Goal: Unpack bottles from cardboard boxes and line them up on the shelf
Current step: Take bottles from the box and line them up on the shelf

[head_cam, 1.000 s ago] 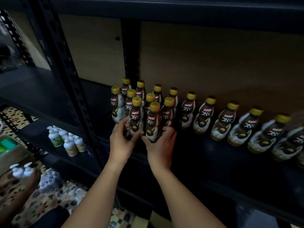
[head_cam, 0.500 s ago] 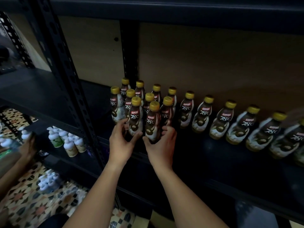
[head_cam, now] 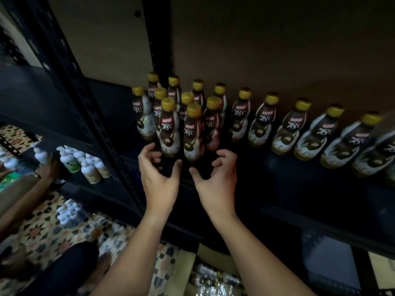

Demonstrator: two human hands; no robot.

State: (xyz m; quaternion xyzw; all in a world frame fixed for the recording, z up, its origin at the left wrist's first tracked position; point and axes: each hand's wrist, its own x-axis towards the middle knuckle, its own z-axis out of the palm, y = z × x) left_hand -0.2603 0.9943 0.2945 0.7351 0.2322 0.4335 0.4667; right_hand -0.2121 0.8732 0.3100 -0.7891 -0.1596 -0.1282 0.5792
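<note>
You are holding your left hand [head_cam: 159,178] and right hand [head_cam: 215,180] just in front of the Kopiko 78°C coffee bottles [head_cam: 181,129], which are standing clustered on the dark shelf [head_cam: 277,189], both grips half open with curled fingers, gripping nothing.

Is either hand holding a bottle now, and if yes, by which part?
Neither. The left hand and right hand hover with curled fingers just in front of the front bottles, gripping nothing.
</note>
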